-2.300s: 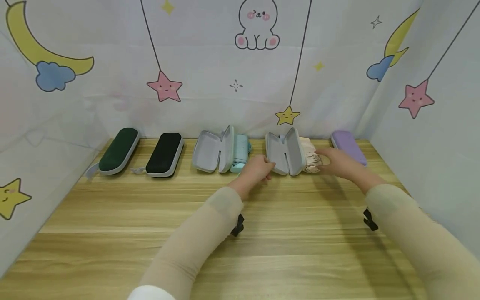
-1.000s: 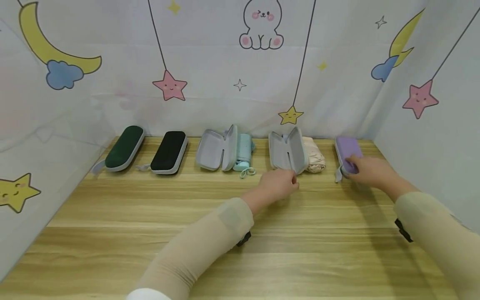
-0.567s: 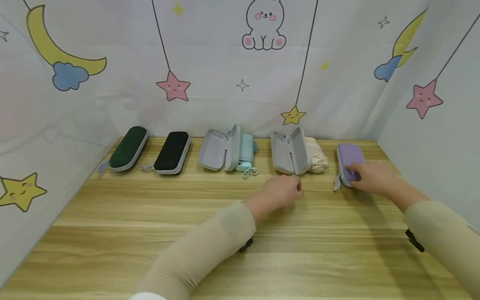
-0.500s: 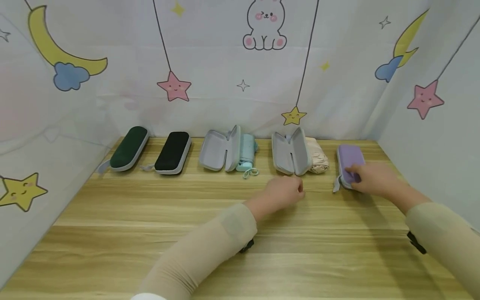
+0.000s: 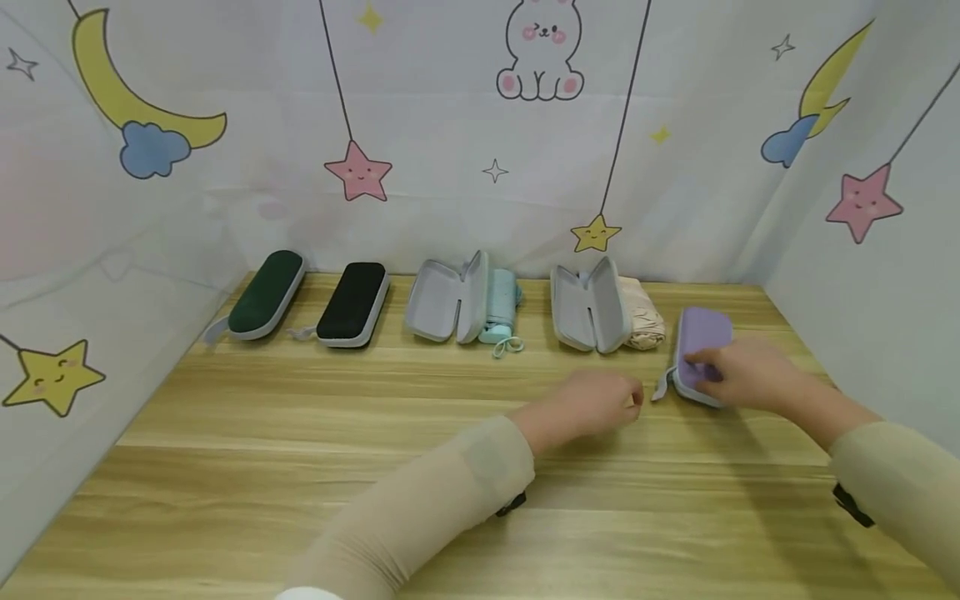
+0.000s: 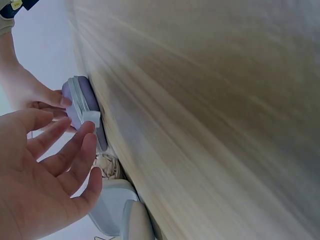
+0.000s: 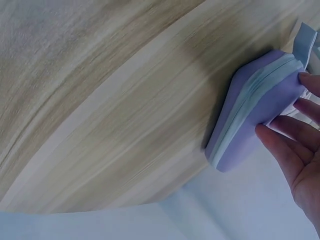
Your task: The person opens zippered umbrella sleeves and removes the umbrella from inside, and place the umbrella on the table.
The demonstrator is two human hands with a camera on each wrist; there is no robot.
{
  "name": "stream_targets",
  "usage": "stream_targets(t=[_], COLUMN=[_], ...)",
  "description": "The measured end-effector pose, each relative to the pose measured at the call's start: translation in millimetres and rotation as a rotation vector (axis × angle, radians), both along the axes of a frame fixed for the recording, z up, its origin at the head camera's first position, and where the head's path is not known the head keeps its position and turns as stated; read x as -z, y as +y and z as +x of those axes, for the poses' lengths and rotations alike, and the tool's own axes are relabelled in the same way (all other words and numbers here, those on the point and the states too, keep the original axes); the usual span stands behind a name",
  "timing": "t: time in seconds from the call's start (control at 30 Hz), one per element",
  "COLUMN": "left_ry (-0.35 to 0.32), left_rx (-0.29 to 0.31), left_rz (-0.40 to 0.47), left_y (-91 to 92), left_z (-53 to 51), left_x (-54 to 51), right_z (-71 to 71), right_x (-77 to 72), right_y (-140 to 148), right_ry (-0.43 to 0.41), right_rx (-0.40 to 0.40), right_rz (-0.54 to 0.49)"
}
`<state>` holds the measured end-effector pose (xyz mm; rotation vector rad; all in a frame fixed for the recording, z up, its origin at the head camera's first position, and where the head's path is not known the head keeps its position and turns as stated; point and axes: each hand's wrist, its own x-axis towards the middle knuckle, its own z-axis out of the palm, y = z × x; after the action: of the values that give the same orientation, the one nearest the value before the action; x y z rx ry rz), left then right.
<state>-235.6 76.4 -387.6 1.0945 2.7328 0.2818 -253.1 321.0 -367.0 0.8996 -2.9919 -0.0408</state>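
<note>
A purple zipped case [image 5: 701, 337] with pale trim and a grey pull tab lies on the right of the table. My right hand [image 5: 753, 372] grips it near its front end, fingertips spread on its purple top in the right wrist view. My left hand [image 5: 585, 406] hovers over the table left of that case. Seen in the left wrist view, its fingers are loosely bent and hold nothing. Behind it stands an opened grey-lined case [image 5: 590, 308], with a folded beige fabric bundle [image 5: 642, 315] against its right side.
Another opened grey-lined case [image 5: 447, 300] stands further left, beside a mint folding umbrella [image 5: 499, 305] with a cord loop. A black zipped case [image 5: 352, 302] and a dark green one [image 5: 267, 293] lie at the back left. A printed curtain [image 5: 435, 217] borders the table.
My right hand left the beige bundle, took hold of the purple case and drew it towards me. My left hand moved away from the opened case to the right. The view shifted slightly.
</note>
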Motion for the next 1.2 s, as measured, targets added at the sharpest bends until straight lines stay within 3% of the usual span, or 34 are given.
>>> stream_targets(t=[0.27, 0.47, 0.57, 0.8, 1.07, 1.2], left_ry=[0.089, 0.036, -0.002, -0.032, 0.058, 0.060], left_rx=[0.093, 0.121, 0.091, -0.057, -0.053, -0.084], left_rz=[-0.094, -0.066, -0.049, 0.005, -0.083, -0.053], left_y=[14.3, 18.8, 16.9, 8.0, 7.4, 10.8], left_z=[15.7, 17.3, 13.4, 1.3, -4.5, -9.2], left_x=[-1.8, 1.6, 6.0, 12.9, 19.3, 24.8], right_z=[12.9, 20.5, 24.2, 33.8, 40.7, 43.7], right_x=[2.2, 1.6, 1.1, 2.3, 5.7, 7.1], right_y=[-11.9, -22.2, -27.5, -40.5, -54.4, -60.7], right_ry=[-0.010, -0.005, 0.013, 0.027, 0.106, 0.139], right_rx=[-0.039, -0.046, -0.052, -0.064, -0.107, -0.125], right_rz=[-0.031, -0.028, -0.031, -0.045, -0.045, -0.068])
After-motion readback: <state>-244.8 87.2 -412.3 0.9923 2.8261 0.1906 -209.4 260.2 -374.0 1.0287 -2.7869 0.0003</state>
